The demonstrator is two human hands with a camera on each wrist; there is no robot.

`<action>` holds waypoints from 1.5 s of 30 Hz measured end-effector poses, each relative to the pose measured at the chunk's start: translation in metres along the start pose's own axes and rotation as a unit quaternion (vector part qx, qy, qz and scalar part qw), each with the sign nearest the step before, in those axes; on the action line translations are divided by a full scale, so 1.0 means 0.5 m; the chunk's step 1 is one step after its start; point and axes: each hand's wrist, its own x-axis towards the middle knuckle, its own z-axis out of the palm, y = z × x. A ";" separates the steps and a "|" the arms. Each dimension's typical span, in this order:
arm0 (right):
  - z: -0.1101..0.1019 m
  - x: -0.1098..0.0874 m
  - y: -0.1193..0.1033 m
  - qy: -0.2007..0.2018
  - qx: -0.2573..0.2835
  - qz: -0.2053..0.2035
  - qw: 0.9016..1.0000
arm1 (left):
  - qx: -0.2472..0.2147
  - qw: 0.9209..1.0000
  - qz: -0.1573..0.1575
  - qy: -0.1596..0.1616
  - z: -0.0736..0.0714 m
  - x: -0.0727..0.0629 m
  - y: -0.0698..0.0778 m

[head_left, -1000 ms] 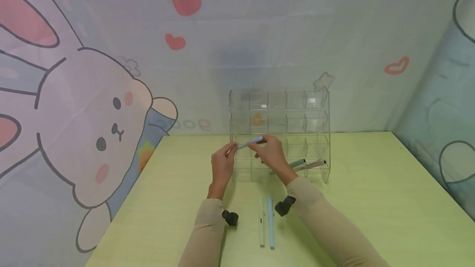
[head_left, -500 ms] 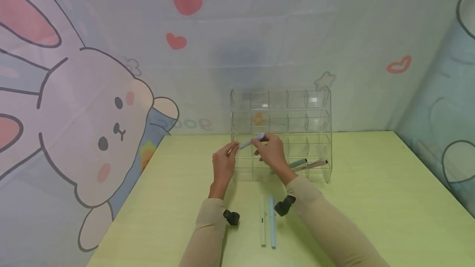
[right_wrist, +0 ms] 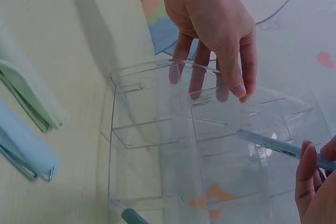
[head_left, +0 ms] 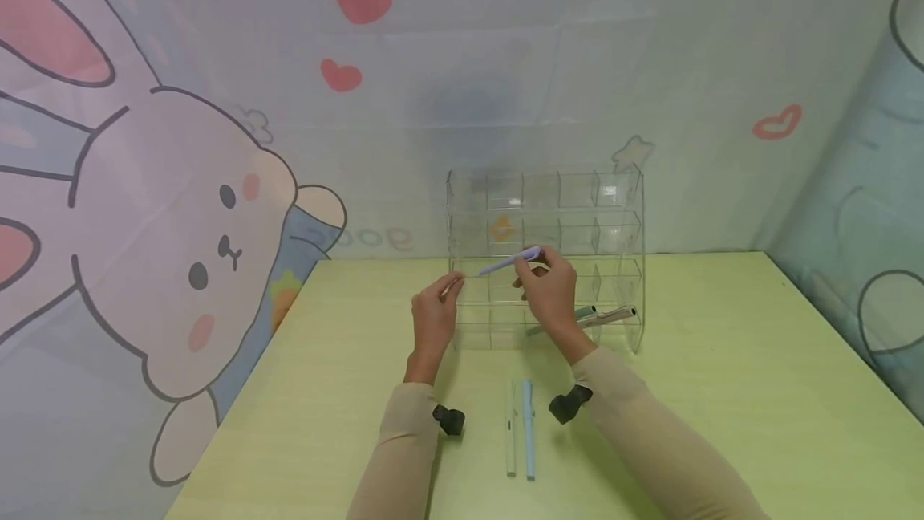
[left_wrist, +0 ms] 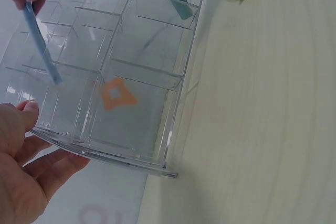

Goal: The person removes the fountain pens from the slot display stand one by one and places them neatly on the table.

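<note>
A clear acrylic rack [head_left: 545,279] with rows of small compartments stands on the table against the backdrop. My left hand [head_left: 433,323] holds its left side edge, thumb [left_wrist: 30,113] in front and fingers behind, as the left wrist view shows. Pinched between the thumb and fingers of my right hand [head_left: 550,287] is a slim lavender pen [head_left: 505,262], bluish in the wrist views. It slants in front of the rack, its lower end pointing left and down. A green pen [head_left: 586,313] and a pale beige pen [head_left: 615,317] lean in the rack's lowest row, partly behind my right wrist.
A pale green pen [head_left: 511,440] and a light blue pen [head_left: 529,432] lie side by side on the yellow-green table [head_left: 325,424], between my forearms. Behind the rack hangs a cartoon-print backdrop [head_left: 549,62].
My right hand has carried the lavender pen right and slightly up, away from my left fingertips. My left hand stays at the rack's left edge.
</note>
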 end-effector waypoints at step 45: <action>-0.143 -0.091 -0.092 0.004 0.018 -0.195 0.981 | -0.008 1.000 -0.020 -0.002 0.003 -0.002 0.004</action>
